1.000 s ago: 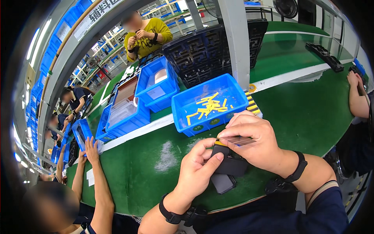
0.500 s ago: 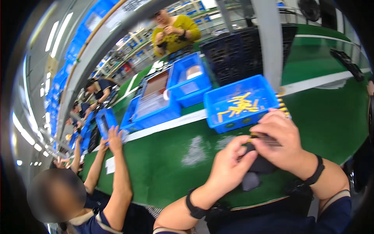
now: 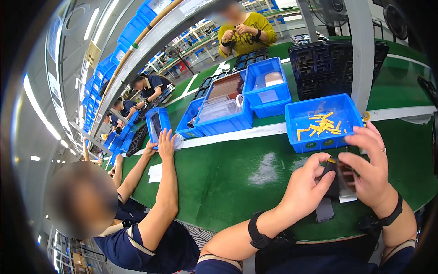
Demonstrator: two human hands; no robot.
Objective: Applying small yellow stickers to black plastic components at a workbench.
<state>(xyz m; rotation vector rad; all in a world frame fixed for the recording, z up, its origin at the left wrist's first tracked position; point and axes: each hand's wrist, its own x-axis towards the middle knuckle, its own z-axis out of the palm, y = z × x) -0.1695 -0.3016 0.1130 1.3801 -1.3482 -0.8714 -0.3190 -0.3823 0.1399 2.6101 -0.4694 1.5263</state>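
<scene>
- Both hands are bunched around a small dark flat part (image 3: 338, 182), held up just above the near edge of the green tabletop (image 3: 228, 173), probably so it sits right under the eyes.
- Left hand (image 3: 305, 189): thumb and forefinger pinch the part's left edge, other fingers curled underneath, which looks like a steadying grip.
- Right hand (image 3: 370, 166): fingers bent over the top and right side, tips pressing down on the part; thumb tucked against it (can't tell exactly what it's pushing on).
- Another dark flat piece (image 3: 324, 210) lies on the tabletop just below the hands, near the front edge.
- Blue bin (image 3: 319, 141) with little yellow strips (image 3: 321, 125) sits just beyond the hands, close enough to grab from without stretching, I'd guess.
- Further back: two more blue bins (image 3: 237, 121) with clear trays, and a black grid tray (image 3: 328, 66) leaning upright toward the far edge.
- A neighbouring person's hand (image 3: 166, 141) rests flat on the tabletop's left part, by a small blue box (image 3: 159, 124).
</scene>
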